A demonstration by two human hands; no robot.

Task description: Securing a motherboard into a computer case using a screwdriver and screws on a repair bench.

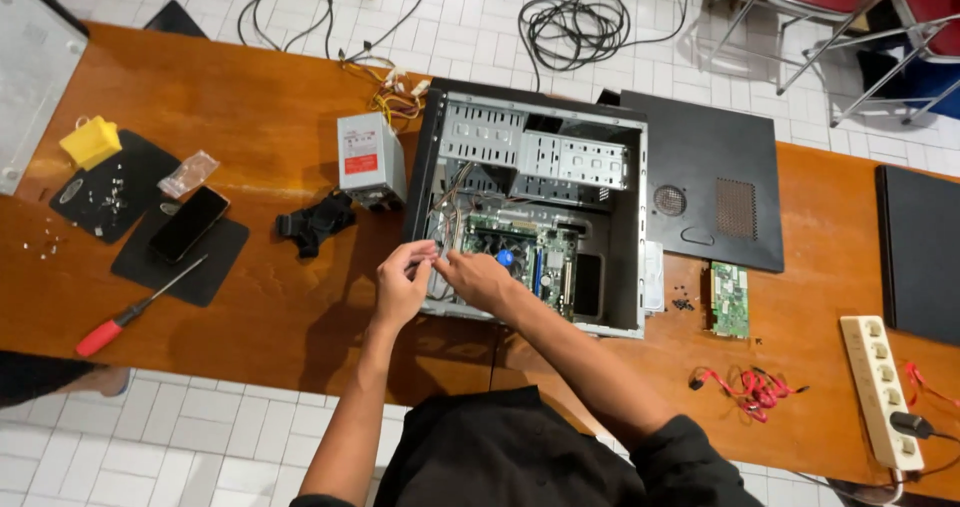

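Note:
An open black computer case (620,217) lies on its side on the wooden table (250,97), showing a green motherboard (505,252) and metal drive bays. My left hand (402,282) and my right hand (478,279) meet at the case's near left corner. Both pinch something thin there, seemingly a wire or small cable from the loose bundle inside; what exactly is too small to tell. A grey power supply (370,157) stands just left of the case.
The case's side panel (700,177) lies to the right. A green card (729,300), red cables (750,387) and a power strip (880,392) sit at right. At left are a phone (188,224) on a black mat, a red screwdriver (125,315), a yellow block (90,142).

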